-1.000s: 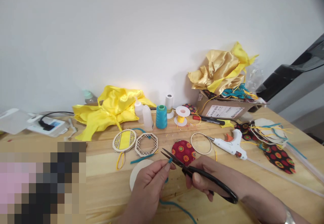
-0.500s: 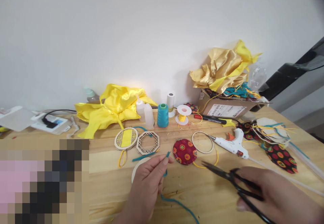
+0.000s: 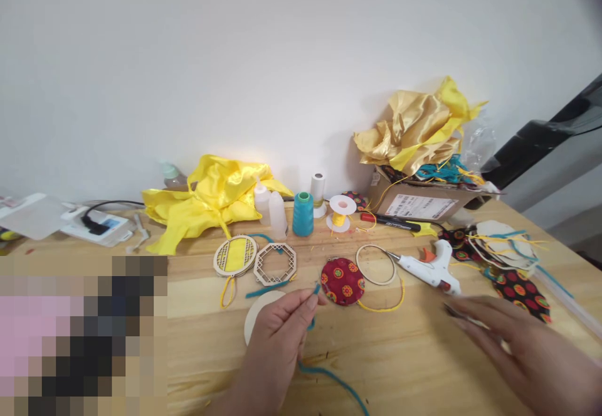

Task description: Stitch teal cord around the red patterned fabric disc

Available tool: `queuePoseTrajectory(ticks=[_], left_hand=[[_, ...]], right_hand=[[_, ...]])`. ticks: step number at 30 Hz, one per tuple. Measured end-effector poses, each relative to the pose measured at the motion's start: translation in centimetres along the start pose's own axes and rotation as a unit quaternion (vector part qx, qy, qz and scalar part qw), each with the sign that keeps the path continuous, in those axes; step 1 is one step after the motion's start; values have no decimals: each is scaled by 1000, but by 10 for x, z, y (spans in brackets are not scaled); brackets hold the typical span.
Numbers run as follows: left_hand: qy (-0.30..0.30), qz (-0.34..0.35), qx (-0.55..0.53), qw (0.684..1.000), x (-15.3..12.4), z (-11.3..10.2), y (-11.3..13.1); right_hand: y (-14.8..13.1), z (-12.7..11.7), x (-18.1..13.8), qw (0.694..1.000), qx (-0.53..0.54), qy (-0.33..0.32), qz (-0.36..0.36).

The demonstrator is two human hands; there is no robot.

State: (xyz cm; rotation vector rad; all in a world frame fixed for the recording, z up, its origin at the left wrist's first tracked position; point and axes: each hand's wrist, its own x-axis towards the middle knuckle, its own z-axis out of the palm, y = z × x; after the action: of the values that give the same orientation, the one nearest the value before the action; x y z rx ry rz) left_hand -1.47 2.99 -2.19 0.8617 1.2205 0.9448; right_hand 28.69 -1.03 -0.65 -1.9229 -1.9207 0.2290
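My left hand [image 3: 279, 337] is closed in a pinch on the end of a teal cord [image 3: 329, 378], which trails down toward the table's near edge. Partly hidden under this hand lies a pale round disc [image 3: 254, 315]. Just beyond the fingertips is a red patterned fabric disc [image 3: 343, 281] with a yellow cord around it. My right hand [image 3: 517, 350] is low at the right, smeared by motion, with its fingers pointing left. A thin dark tip shows at its fingertips; I cannot make out whether it holds the scissors.
On the wooden table: two wooden lattice ornaments [image 3: 275, 264], a wooden ring [image 3: 375, 264], a white glue gun [image 3: 430, 266], a teal thread spool [image 3: 303, 214], yellow satin [image 3: 207, 202], a cardboard box [image 3: 418, 204] with gold fabric, and fabric pieces [image 3: 520, 287] at the right.
My right hand pulled the black scissors away from the teal cord and swung right and down. The left hand kept its pinch on the cord end.
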Motion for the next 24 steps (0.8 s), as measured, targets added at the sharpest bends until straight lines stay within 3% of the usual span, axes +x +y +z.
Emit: queuePoseTrajectory(ticks=[2, 5, 7, 10, 12, 17, 21, 24], left_hand=[[-12, 3, 9, 1000, -1, 0, 0], [-24, 16, 26, 999, -1, 0, 1], [-33, 27, 34, 999, -1, -1, 2], [-54, 33, 46, 997, 0, -2, 4], [-66, 31, 63, 995, 0, -2, 4], [-75, 20, 71, 994, -2, 0, 2], [-73, -5, -19, 997, -2, 1, -2], [-70, -3, -15, 997, -2, 1, -2]], right_hand=[[-56, 11, 20, 983, 167, -81, 16], [-115, 38, 46, 902, 384, -190, 55], [-132, 55, 57, 848, 472, -226, 86], [-139, 67, 66, 808, 527, -244, 98], [-139, 67, 68, 810, 530, -240, 75], [-142, 58, 69, 856, 491, -164, 8], [-138, 54, 69, 858, 490, -151, 35], [-135, 51, 69, 847, 507, -147, 68]])
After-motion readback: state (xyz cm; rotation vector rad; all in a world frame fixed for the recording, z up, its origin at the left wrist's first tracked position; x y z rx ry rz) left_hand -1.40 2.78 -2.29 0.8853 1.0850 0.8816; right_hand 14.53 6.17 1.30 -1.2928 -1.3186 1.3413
